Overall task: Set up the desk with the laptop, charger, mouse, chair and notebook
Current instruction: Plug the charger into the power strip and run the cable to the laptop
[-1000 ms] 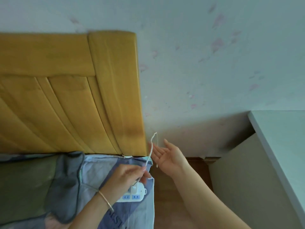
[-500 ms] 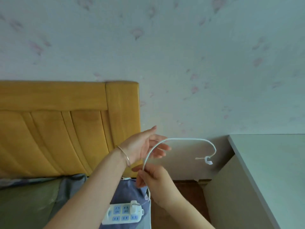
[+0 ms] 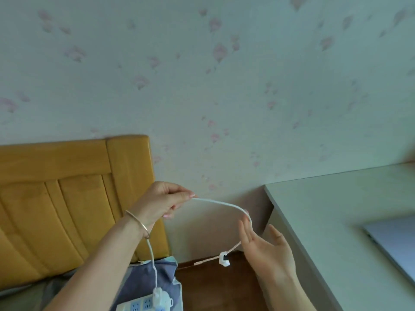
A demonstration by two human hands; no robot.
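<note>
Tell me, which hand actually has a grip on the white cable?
The left hand, wearing the bracelet, pinches the cable. The right hand is open; the cable only drapes past its fingertips.

Count on inspection: two hands (image 3: 164, 204) (image 3: 268, 252); one white cable (image 3: 222, 204); one plug (image 3: 160, 297); one power strip (image 3: 137, 307); one bracelet (image 3: 138, 223); one headboard (image 3: 74, 191); one table (image 3: 325, 209); one laptop (image 3: 395, 243); one cable clip (image 3: 224, 262).
</note>
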